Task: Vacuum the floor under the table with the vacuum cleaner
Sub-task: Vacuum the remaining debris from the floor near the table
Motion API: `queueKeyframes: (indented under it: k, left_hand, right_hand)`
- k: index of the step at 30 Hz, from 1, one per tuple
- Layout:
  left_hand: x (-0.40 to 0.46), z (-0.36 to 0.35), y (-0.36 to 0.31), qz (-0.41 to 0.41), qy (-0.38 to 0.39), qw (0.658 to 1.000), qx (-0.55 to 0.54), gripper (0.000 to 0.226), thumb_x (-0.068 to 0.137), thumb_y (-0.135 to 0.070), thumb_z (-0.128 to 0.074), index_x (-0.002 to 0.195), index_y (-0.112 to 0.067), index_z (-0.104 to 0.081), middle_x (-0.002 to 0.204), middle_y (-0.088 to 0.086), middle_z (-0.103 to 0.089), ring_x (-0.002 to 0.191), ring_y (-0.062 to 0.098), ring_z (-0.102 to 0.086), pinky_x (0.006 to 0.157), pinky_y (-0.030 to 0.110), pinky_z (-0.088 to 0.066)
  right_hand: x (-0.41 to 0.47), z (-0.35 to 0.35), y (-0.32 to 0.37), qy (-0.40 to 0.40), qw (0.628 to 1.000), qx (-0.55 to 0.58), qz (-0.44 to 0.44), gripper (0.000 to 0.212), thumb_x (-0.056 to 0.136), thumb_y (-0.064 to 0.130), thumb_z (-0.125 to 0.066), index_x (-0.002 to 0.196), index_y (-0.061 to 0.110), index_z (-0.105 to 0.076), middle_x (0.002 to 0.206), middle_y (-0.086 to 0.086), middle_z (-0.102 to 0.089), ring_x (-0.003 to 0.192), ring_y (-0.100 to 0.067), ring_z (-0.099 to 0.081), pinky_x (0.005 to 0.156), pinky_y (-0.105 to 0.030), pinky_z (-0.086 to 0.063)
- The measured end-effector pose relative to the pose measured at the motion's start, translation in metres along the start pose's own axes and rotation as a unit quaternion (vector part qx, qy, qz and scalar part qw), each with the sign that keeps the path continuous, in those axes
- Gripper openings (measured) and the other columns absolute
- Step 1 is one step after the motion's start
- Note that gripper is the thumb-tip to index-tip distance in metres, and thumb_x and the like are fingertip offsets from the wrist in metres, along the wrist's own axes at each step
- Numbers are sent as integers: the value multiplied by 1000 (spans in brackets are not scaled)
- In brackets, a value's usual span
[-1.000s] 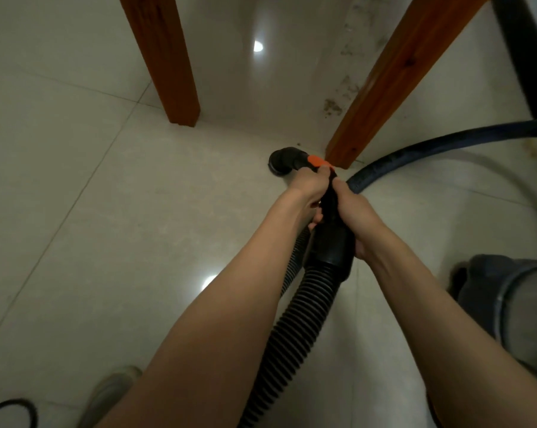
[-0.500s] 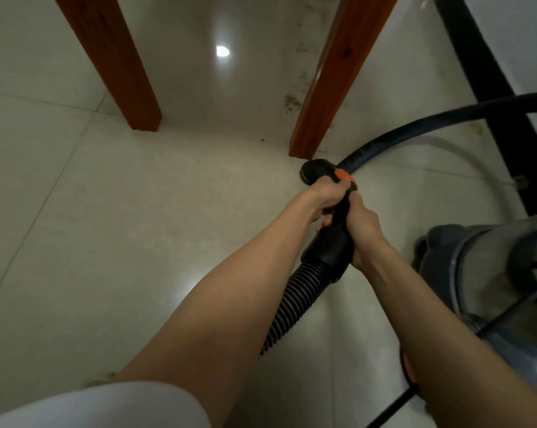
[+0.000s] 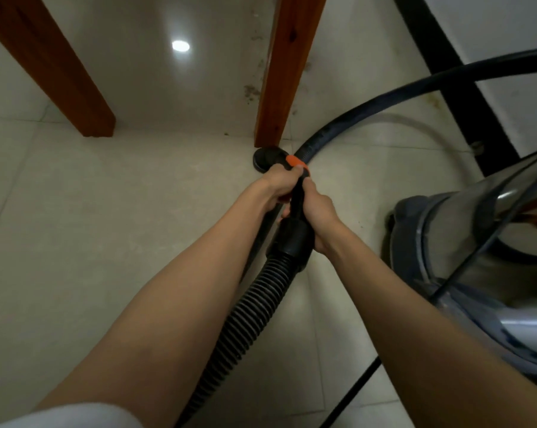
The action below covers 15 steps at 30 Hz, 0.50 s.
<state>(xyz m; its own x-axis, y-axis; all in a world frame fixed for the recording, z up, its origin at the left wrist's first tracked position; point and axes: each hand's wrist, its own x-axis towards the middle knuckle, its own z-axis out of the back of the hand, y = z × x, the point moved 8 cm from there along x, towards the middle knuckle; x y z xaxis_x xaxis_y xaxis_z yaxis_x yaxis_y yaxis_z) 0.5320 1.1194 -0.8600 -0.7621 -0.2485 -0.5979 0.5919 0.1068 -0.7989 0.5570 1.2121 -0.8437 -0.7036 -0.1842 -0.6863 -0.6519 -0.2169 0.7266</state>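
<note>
Both hands hold the black vacuum handle (image 3: 295, 211): the left hand (image 3: 278, 188) has its grip curled tight round it near the orange button (image 3: 294, 161), and the right hand (image 3: 318, 211) has its grip wrapped round it just below. The round black nozzle (image 3: 265, 157) sits on the tile floor (image 3: 106, 211), right beside the foot of a wooden table leg (image 3: 287, 72). The ribbed hose (image 3: 245, 307) hangs down between the arms, and the shiny vacuum cleaner (image 3: 483, 257) stands on the right

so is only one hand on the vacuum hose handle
No, the left hand and the right hand both grip the vacuum hose handle.
</note>
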Motion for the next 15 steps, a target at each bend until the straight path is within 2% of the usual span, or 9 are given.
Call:
queueKeyframes:
  k: [1, 3, 5, 6, 8, 10, 11, 13, 15]
  left_hand:
    - [1, 0, 2, -1, 2, 1000, 3, 47, 100, -29, -39, 128, 9, -44, 111, 24, -60, 66, 32, -56, 50, 29, -48]
    - [-3, 1, 5, -2, 7, 1000, 17, 48, 100, -30, -39, 125, 10, -46, 99, 20, -60, 60, 29, -54, 41, 19, -43]
    - [-5, 1, 6, -5, 16, 1000, 17, 47, 99, -31, -40, 123, 8, -49, 93, 17, -59, 71, 28, -58, 51, 21, -46]
    - [-8, 2, 6, -7, 22, 1000, 14, 45, 99, -31, -40, 119, 8, -51, 93, 17, -59, 77, 27, -59, 56, 25, -46]
    - [-14, 1, 0, -21, 33, 999, 9, 37, 100, -29, -40, 105, 4, -54, 83, 14, -58, 70, 23, -56, 52, 25, -44]
    - [-22, -5, -9, -30, 53, 998, 5, 32, 100, -30, -40, 96, -2, -54, 77, 10, -54, 67, 21, -53, 52, 24, -40]
    - [-25, -10, -12, -32, 59, 998, 10, 32, 100, -32, -40, 94, -4, -53, 76, 10, -53, 68, 21, -52, 55, 26, -39]
    - [-35, -22, -15, -33, 77, 995, 45, 35, 99, -36, -40, 97, -3, -53, 75, 10, -54, 64, 22, -52, 54, 27, -40]
    - [-44, -34, -9, -18, 106, 991, 77, 52, 90, -46, -47, 111, 1, -54, 91, 19, -64, 76, 29, -57, 69, 35, -49]
  right_hand:
    - [-2, -1, 0, -7, 1000, -11, 6, 45, 102, 40, -35, 87, 3, -54, 46, -7, -55, 42, -21, -57, 49, -30, -54]
    - [-5, -4, -2, -23, 999, -42, 23, 48, 102, 42, -34, 83, 3, -56, 54, -10, -59, 60, -29, -63, 72, -41, -58]
    - [-10, -5, -5, -44, 996, -62, 36, 50, 100, 45, -35, 86, 3, -59, 69, -13, -64, 81, -36, -66, 85, -49, -55]
    - [-12, -5, -6, -54, 996, -64, 41, 50, 99, 46, -35, 89, 4, -60, 72, -14, -65, 86, -38, -67, 86, -50, -54]
    - [-19, -6, -6, -70, 994, -55, 56, 50, 99, 46, -35, 88, 5, -61, 66, -11, -66, 84, -38, -68, 84, -50, -55]
    - [-27, -2, -1, -89, 993, -34, 66, 51, 100, 45, -33, 85, 5, -60, 61, -8, -64, 77, -33, -67, 82, -45, -56]
    - [-31, 1, 1, -105, 992, -31, 68, 51, 101, 45, -32, 89, 4, -61, 67, -8, -64, 76, -29, -65, 79, -40, -56]
    - [-43, 14, 4, -145, 986, -32, 69, 49, 102, 44, -30, 102, 4, -59, 82, -8, -63, 76, -24, -61, 75, -34, -53]
    - [-52, 25, -2, -175, 983, -27, 54, 47, 103, 42, -28, 112, 6, -56, 88, -7, -62, 71, -20, -59, 67, -28, -52]
